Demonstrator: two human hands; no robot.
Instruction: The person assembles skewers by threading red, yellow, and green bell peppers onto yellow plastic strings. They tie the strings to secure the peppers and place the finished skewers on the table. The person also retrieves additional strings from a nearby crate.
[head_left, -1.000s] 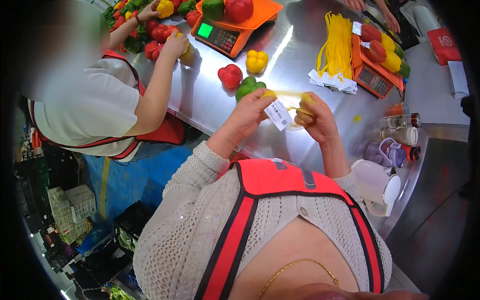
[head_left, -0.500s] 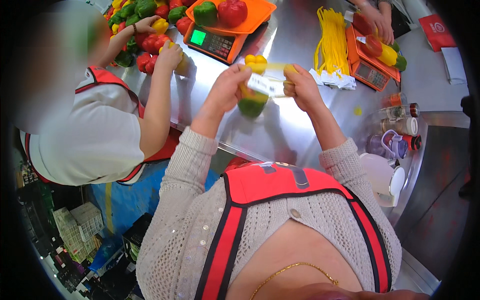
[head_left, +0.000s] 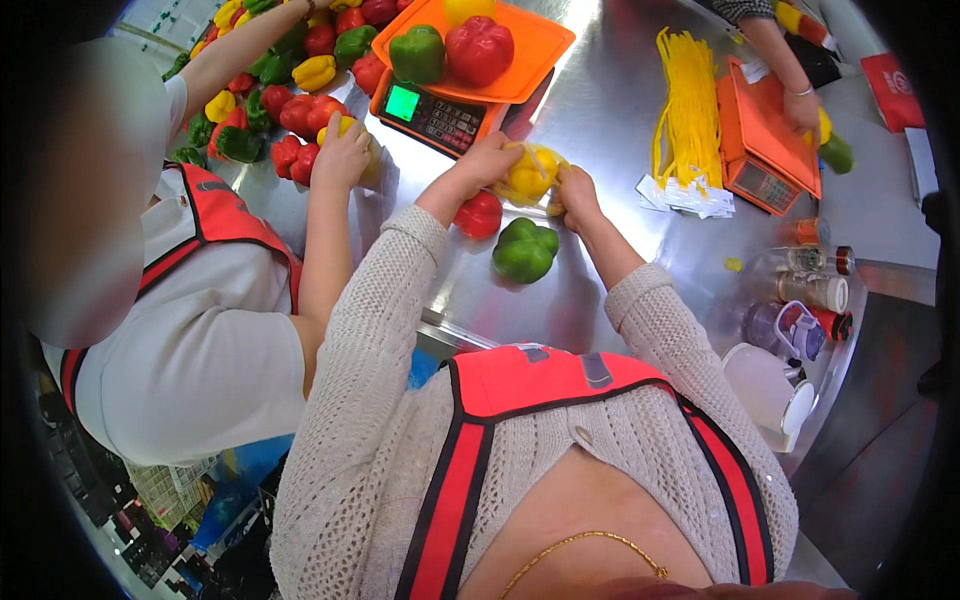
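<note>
A yellow mesh sleeve is pulled open between my hands, its rim (head_left: pixel 553 208) showing beside the yellow bell pepper (head_left: pixel 532 174). My left hand (head_left: pixel 487 163) is closed on the sleeve's left side, its fingertips by the pepper. On the other side, my right hand (head_left: pixel 580 199) pinches the mesh edge. The sleeve surrounds at least part of the yellow pepper; how far is hard to tell. Just below my left hand lies a red bell pepper (head_left: pixel 478 215). A green bell pepper (head_left: pixel 525 250) sits nearer to me on the metal table (head_left: pixel 560 305).
An orange scale (head_left: pixel 435 118) bears green, red and yellow peppers. A co-worker's hand (head_left: pixel 342 150) at left holds a yellow pepper by the pile. Yellow mesh sleeves (head_left: pixel 688 105) with white tags lie beside a second orange scale (head_left: pixel 768 140), where another person's hand (head_left: pixel 802 112) reaches. Bottles (head_left: pixel 812 290) line the right edge.
My hands have come down around the yellow pepper with the mesh sleeve, which was stretched above the peppers. The co-worker's far arm reaches further over the pile. The right-hand scale's packed peppers were moved off it.
</note>
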